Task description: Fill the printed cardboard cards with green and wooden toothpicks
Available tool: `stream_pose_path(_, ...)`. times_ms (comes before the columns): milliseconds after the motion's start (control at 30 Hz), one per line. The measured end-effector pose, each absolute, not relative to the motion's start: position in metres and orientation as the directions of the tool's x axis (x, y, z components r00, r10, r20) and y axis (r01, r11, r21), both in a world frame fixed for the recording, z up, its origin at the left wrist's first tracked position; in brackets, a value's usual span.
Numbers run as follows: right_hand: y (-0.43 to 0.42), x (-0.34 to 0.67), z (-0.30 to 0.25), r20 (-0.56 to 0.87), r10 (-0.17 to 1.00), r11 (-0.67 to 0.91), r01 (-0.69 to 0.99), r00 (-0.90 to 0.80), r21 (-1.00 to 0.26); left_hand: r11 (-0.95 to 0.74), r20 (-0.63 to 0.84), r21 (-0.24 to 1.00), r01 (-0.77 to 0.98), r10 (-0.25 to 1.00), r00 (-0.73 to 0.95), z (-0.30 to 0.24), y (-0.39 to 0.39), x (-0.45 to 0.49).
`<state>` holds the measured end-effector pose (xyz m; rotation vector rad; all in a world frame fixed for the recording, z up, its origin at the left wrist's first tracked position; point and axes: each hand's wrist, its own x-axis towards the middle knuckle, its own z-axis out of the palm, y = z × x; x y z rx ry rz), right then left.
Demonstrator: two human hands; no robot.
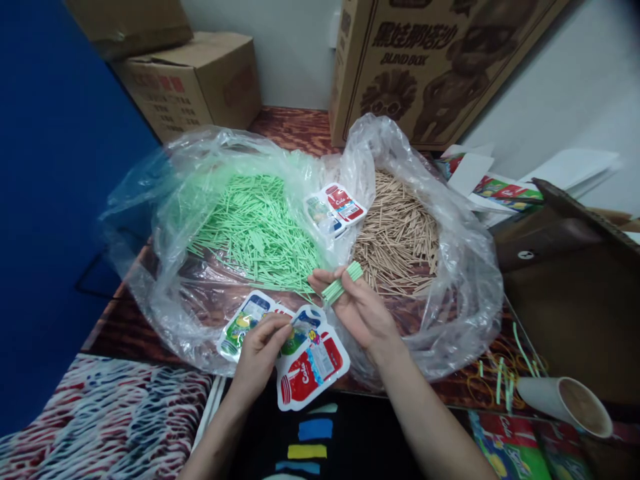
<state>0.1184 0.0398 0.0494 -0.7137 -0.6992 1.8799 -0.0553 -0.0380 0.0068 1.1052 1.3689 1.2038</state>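
My right hand (363,310) is closed around a small bundle of light green sticks (342,283), held over the table's middle. Pinched between the thumb and fingers of my left hand (265,343) is a bottle-shaped printed packet (314,367) with a red Cola panel. Another such packet (245,323) lies beneath that hand, partly covered. Ahead, a clear plastic bag (173,220) lies spread around a heap of loose green sticks (260,227). To its right, brown sticks (395,233) fill a second open bag (467,280). Between the heaps rests one more pile of packets (337,207).
Cardboard boxes (215,80) stand at the back left, and a large printed box (430,73) at the back right. On the right lie a tipped paper cup (565,403), rubber bands (483,387) and an open carton (575,300). Striped fabric (110,413) is at lower left.
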Motion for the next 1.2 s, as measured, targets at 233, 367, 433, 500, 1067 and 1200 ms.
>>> stream_pose_path(233,0.029,0.108,0.062,-0.313,0.794,-0.552,-0.401,-0.522,-0.731,0.117,-0.135,0.986,-0.123,0.979,-0.154,0.002,-0.037,-0.042)
stream_pose_path(367,0.023,0.123,0.072,-0.282,0.810,-0.388,-0.111,-0.514,-0.915,0.077,-0.104,0.984,-0.161,0.980,-0.169,-0.002,-0.035,-0.035)
stream_pose_path(433,0.020,0.134,0.078,-0.242,0.856,-0.222,0.099,-0.457,-0.970,0.078,-0.117,0.978,-0.194,0.973,-0.199,-0.004,-0.033,-0.031)
stream_pose_path(500,0.015,0.142,0.081,-0.186,0.890,-0.055,0.307,-0.416,-0.950,0.075,-0.127,0.971,-0.226,0.966,-0.224,-0.006,-0.032,-0.027)
stream_pose_path(1067,-0.020,0.150,0.083,0.161,0.838,0.448,0.489,-0.522,-0.748,0.150,-0.176,0.984,0.095,0.897,0.406,0.027,-0.017,-0.047)
stream_pose_path(1200,-0.023,0.148,0.073,0.200,0.797,0.527,0.495,-0.570,-0.690,0.184,-0.198,0.980,0.074,0.890,0.410,0.022,-0.021,-0.034)
